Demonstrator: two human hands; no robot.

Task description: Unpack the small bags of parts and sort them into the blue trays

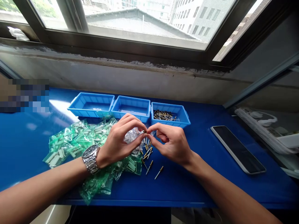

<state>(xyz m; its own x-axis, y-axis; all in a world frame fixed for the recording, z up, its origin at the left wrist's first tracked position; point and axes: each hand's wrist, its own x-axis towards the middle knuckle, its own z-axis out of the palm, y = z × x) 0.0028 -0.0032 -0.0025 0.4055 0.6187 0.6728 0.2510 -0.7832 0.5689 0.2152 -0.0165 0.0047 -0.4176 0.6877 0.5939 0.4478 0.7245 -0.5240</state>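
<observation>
My left hand (119,137), with a steel watch (90,158) at its wrist, meets my right hand (171,141) at the fingertips. Thumb and index finger of each are pinched on a small brass-coloured piece (145,132), mostly hidden by the fingers. Below them lie several loose pins (149,167) with thin silver shanks and dark, brass-coloured ends. Beside and under my left hand spreads a heap of green-tinted plastic bags (74,137) holding pale flat pieces. Clear plastic bags (134,137) lie partly hidden behind the left fingers.
Behind the hands stand a left blue bin (92,112), a middle blue bin (130,114) and a right blue bin (184,116) holding many similar pins. A phone (238,149) lies to the right on the blue table (187,189). White items sit on a side shelf.
</observation>
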